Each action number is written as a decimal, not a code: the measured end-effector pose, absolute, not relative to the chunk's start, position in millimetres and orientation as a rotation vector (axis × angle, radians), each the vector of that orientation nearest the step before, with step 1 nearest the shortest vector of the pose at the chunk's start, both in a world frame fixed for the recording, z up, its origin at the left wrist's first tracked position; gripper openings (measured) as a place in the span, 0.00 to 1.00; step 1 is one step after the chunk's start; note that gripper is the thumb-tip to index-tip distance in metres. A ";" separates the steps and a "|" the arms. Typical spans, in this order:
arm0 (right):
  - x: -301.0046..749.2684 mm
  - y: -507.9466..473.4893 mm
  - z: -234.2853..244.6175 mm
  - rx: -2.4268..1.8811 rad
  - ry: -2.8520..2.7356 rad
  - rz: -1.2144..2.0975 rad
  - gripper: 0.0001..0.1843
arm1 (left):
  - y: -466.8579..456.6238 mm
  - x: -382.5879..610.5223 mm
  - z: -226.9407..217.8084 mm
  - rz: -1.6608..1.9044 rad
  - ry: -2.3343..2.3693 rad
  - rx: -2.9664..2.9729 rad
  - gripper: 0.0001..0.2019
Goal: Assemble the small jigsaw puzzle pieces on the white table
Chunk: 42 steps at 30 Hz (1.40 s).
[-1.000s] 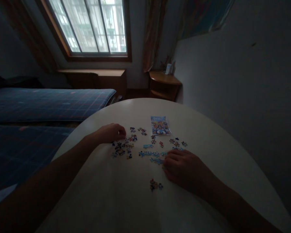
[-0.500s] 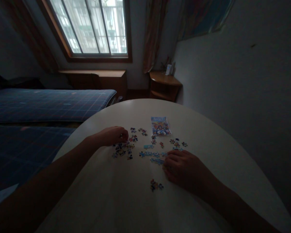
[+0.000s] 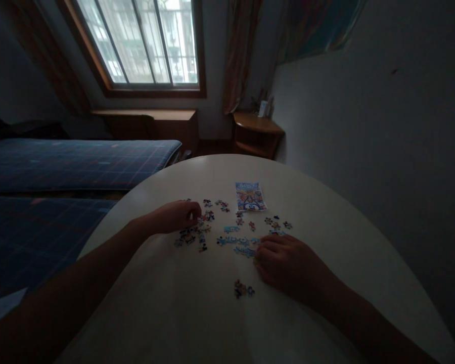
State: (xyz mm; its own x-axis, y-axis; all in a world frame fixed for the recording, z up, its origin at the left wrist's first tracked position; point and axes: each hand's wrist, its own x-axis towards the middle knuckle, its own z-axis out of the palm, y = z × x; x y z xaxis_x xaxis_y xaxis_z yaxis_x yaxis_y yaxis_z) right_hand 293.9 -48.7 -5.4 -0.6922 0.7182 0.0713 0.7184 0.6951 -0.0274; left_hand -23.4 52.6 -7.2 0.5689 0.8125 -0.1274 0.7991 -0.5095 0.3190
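My left hand [image 3: 181, 215] hovers over a loose pile of small dark jigsaw pieces [image 3: 189, 235], thumb and forefinger curled into a pinch. Whatever lies between those fingertips is too small and dim to make out. On the right, my right hand [image 3: 278, 258] rests on the table with bent, closed fingers, beside a light blue strip of jigsaw pieces [image 3: 244, 251]; its fingertips are hidden. Above that strip lies a row of joined blue pieces [image 3: 233, 241] and a short blue piece [image 3: 231, 229]. A small cluster of pieces [image 3: 242, 289] lies nearer to me.
A printed picture packet [image 3: 250, 196] lies farther back on the round white table [image 3: 307, 192]. Several loose pieces [image 3: 275, 222] sit beyond my right hand. A bed with a blue checked mattress [image 3: 79, 162] stands to the left, and a wooden corner shelf [image 3: 258, 123] behind.
My left hand has shifted slightly left and nearer to me, and a gap now shows between thumb and forefinger. Pieces behind it have come into view. My right hand has hardly moved.
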 end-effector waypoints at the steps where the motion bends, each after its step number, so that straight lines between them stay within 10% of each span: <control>1: 294.1 -48.8 -5.4 -1.194 -2.818 -0.002 0.03 | 52.5 -23.3 -6.8 0.056 1.300 2.456 0.12; 23: 293.8 -48.6 -8.1 -1.153 -2.798 -0.014 0.04 | 51.0 -22.5 -2.5 0.033 1.287 2.423 0.09; 42: 290.9 -56.3 -13.1 -0.963 -2.137 0.246 0.12 | -45.3 98.1 -12.3 0.737 1.126 1.414 0.13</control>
State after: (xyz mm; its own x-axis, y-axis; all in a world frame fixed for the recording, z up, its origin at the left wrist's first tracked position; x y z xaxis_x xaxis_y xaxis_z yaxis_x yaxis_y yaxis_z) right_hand 290.9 -56.3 -13.1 -0.4222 0.7064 0.5680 0.5587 0.6963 -0.4506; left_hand 98.1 -45.3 -12.3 0.3481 0.9237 -0.1601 0.2229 0.0843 0.9712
